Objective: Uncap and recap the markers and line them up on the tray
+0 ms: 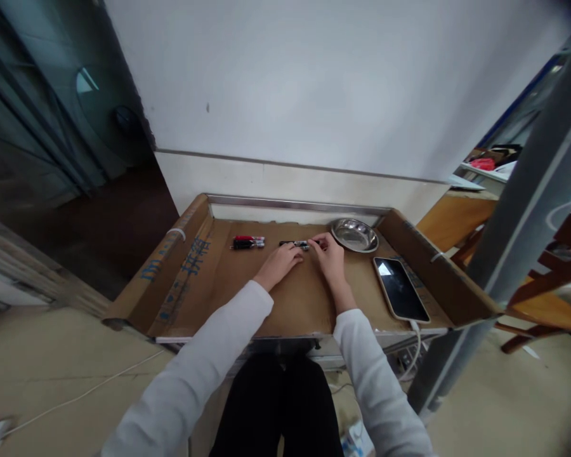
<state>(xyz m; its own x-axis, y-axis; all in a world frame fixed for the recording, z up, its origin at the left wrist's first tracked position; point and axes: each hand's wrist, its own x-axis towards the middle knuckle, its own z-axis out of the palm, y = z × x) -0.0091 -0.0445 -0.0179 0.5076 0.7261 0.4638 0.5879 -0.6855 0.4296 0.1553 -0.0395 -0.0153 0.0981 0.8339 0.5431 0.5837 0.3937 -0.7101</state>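
Two short black marker pens (292, 243) lie side by side at the middle of the cardboard surface, between my hands. My left hand (284, 261) has its fingers closed at their near side, gripping the pens from the left. At their right end, my right hand (329, 255) pinches with thumb and index finger; the fingers partly hide what is held there. Further left, a red marker pen (248, 238) lies alongside black ones (246, 244), apart from my hands. A round shiny metal dish (354, 235) stands just right of my right hand.
A phone (400, 289) with a white cable (419, 346) lies at the right of the cardboard-lined table (247, 292). Raised cardboard walls (438, 273) edge both sides. A white panel (290, 95) rises behind. A grey metal post (499, 254) and wooden chair (547, 311) are at right.
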